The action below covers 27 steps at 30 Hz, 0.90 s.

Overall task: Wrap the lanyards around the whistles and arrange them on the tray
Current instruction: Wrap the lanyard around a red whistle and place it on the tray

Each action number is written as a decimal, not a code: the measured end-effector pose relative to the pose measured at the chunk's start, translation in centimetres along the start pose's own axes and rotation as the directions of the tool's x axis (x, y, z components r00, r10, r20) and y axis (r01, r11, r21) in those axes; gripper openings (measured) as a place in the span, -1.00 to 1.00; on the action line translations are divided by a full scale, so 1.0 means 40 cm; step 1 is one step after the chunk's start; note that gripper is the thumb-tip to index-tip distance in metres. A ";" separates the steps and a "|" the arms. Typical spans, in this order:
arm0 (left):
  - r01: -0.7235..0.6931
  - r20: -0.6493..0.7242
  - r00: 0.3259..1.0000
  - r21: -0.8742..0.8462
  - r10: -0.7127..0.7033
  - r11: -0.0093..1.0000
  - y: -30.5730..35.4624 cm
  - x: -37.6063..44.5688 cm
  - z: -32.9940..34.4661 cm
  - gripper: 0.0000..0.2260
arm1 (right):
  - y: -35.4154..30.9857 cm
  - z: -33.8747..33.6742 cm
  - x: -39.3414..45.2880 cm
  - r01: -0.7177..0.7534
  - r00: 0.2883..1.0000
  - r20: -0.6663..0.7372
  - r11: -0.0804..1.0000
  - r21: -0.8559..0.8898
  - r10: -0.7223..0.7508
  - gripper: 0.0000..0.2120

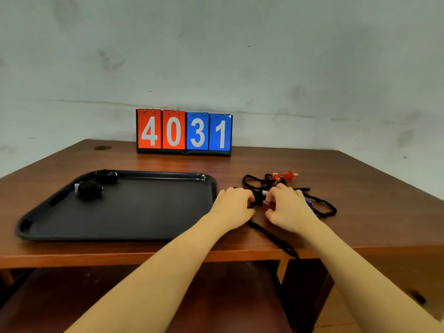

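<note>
A black tray (144, 224) lies on the left of the wooden table, with two wrapped whistles (92, 186) in its far left corner. Right of the tray, my left hand (234, 203) and my right hand (287, 205) meet over a red whistle (267, 205). My right hand pinches the whistle; my left hand grips its black lanyard (271, 236), which trails off the table's front edge. Another red whistle (286, 175) and a tangle of black lanyards (322, 205) lie behind and right of my hands. A blue whistle (309, 203) peeks out by my right hand.
A flip scoreboard (184, 132) reading 4031 stands at the back edge of the table (360, 188) against the wall. The table's front edge runs just below my forearms.
</note>
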<state>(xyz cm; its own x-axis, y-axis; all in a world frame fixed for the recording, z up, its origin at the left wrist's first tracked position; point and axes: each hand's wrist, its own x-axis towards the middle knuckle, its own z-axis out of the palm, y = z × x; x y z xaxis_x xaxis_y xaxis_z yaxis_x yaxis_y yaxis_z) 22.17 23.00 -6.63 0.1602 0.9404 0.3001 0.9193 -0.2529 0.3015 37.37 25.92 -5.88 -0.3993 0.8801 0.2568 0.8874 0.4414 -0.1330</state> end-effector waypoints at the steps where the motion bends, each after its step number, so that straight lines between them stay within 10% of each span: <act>1: -0.007 -0.012 1.000 -0.024 0.006 1.000 0.003 0.000 0.000 -0.69 | -0.001 -0.002 0.001 0.009 1.000 0.009 1.000 0.014 -0.009 -0.75; 18: -0.011 -0.270 0.956 -0.422 -0.113 0.907 -0.045 -0.016 -0.079 -0.85 | -0.091 -0.008 0.024 0.231 0.955 -0.292 0.742 0.630 -0.049 -0.66; 27: 0.057 -0.312 0.904 -0.591 -0.293 0.805 -0.160 -0.074 -0.196 -0.89 | -0.208 -0.005 0.055 0.130 0.990 -0.135 0.556 0.821 -0.033 -0.87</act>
<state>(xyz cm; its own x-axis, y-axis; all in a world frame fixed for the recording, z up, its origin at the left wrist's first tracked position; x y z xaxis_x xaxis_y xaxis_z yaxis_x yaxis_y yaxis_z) 13.00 20.05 -2.37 -0.2363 0.8532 0.4650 0.5366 -0.2844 0.7945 29.18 24.15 -4.01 -0.3933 0.8337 0.3876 0.2526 0.5033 -0.8264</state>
